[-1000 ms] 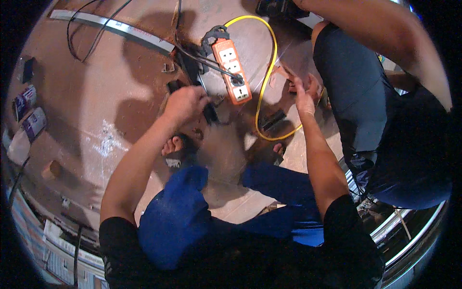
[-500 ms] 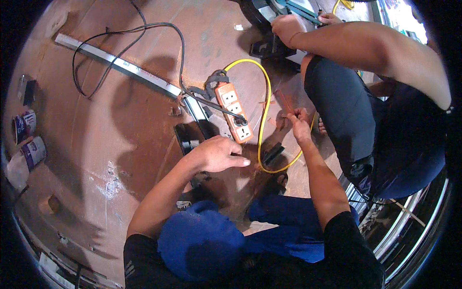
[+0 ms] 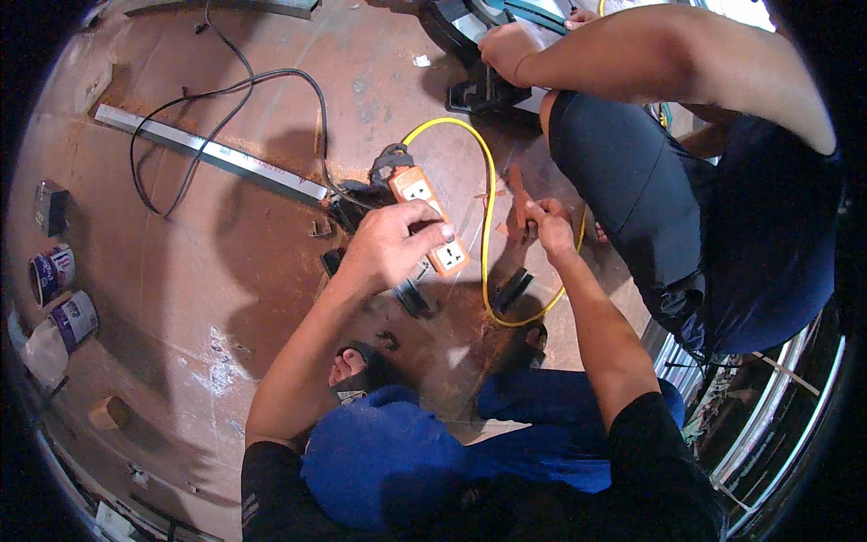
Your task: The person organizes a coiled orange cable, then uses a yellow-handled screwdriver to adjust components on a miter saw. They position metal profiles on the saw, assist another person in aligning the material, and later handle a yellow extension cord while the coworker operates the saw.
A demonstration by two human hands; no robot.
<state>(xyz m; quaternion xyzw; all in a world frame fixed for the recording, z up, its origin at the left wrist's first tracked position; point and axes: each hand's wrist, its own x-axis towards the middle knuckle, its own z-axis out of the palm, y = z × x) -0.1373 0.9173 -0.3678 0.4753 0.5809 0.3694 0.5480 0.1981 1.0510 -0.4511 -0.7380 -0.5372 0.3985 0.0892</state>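
Note:
My left hand (image 3: 394, 242) is over the orange power strip (image 3: 451, 262), thumb and forefinger closed at the socket where the black cable's plug sits. The fingers hide most of that plug. White socket faces show above and below my fingers. To the right, my right hand (image 3: 553, 228) pinches a thin reddish-brown strip (image 3: 518, 191) just above the floor. A yellow cable (image 3: 489, 172) loops from the power strip's far end between my two hands. The black cable (image 3: 322, 126) curls away to the upper left.
A long metal bar (image 3: 212, 151) lies at the left. Another person's arm (image 3: 668, 63) reaches to a machine (image 3: 456, 41) at the far right. Cut black profile pieces (image 3: 513, 290) lie near my feet. Printed containers (image 3: 74, 321) and a tape roll (image 3: 109, 413) are at the left.
My left hand has moved forward onto the power strip and closed over the plug. My right hand has shifted slightly left, and the reddish-brown strip has turned more upright in view.

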